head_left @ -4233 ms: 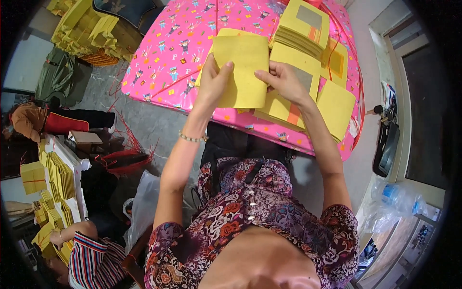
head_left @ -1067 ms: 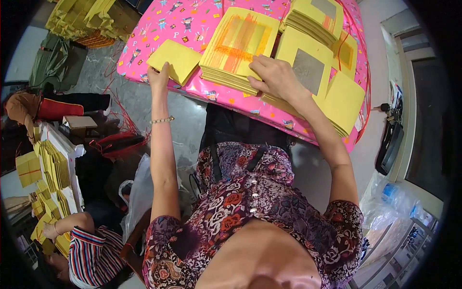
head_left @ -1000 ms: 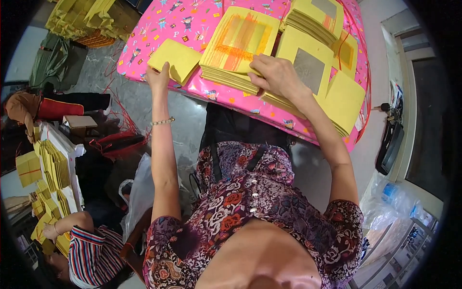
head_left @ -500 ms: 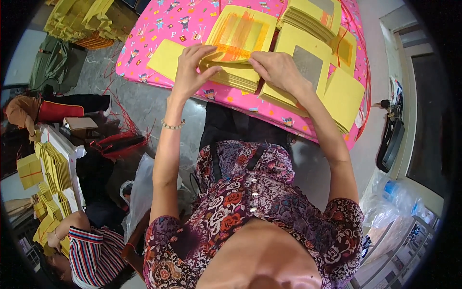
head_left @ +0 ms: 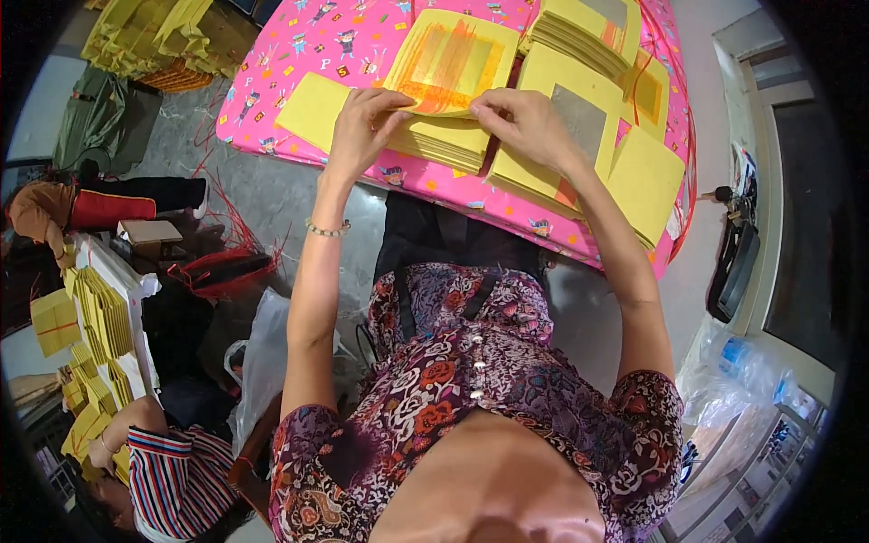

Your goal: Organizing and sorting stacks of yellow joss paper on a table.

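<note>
A yellow joss paper sheet [head_left: 457,63] with an orange-streaked patch and a gold square lies on top of a stack of yellow paper [head_left: 444,149] at the table's near side. Its near edge is lifted and slightly curled. My left hand [head_left: 364,128] is closed on the near left corner, thumb beneath and fingers above. At the near right corner, my right hand [head_left: 523,127] pinches the same sheet between thumb and fingers. Just right of it stands another stack with a silver square [head_left: 579,118] on top. Plain yellow paper [head_left: 312,113] lies left of my left hand.
A pink patterned cloth [head_left: 272,90] covers the table. More yellow stacks [head_left: 584,36] and red string [head_left: 692,172] are on its right side. Left, two people work beside piles of yellow paper [head_left: 104,312]. Red strings [head_left: 231,267] lie on the floor; plastic bags [head_left: 738,362] sit lower right.
The lifted near edge of the sheet has come lower and flatter over the stack. My left fingers have closed in on its corner; the right hand has shifted slightly.
</note>
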Demonstrator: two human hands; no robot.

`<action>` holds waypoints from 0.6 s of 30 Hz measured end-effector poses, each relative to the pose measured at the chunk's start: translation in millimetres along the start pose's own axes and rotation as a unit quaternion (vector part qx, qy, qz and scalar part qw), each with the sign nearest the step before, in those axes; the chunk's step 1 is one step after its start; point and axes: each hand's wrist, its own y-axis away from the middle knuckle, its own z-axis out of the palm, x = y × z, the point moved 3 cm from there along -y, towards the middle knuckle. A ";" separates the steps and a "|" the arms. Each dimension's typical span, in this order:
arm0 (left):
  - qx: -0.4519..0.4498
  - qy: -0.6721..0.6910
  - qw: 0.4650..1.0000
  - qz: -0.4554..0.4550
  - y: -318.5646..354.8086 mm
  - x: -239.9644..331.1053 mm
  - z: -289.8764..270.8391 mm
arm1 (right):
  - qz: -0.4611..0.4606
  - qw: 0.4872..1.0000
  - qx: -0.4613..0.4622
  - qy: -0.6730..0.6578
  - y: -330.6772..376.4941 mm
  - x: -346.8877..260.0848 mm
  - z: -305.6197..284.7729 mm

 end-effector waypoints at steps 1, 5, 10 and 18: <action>0.000 0.004 1.000 -0.001 0.0 -0.5 0.7 | 0.000 1.000 -0.001 0.000 0.2 -0.8 0.5; -0.008 -0.012 1.000 0.005 0.9 -0.1 0.5 | 0.033 0.999 0.025 -0.019 1.3 1.8 1.4; 0.003 0.004 1.000 0.006 1.6 1.3 0.2 | 0.045 0.998 0.033 -0.033 1.3 5.1 3.8; -0.010 -0.006 1.000 0.005 2.4 -0.7 0.0 | 0.058 0.998 0.017 -0.009 0.4 7.8 5.0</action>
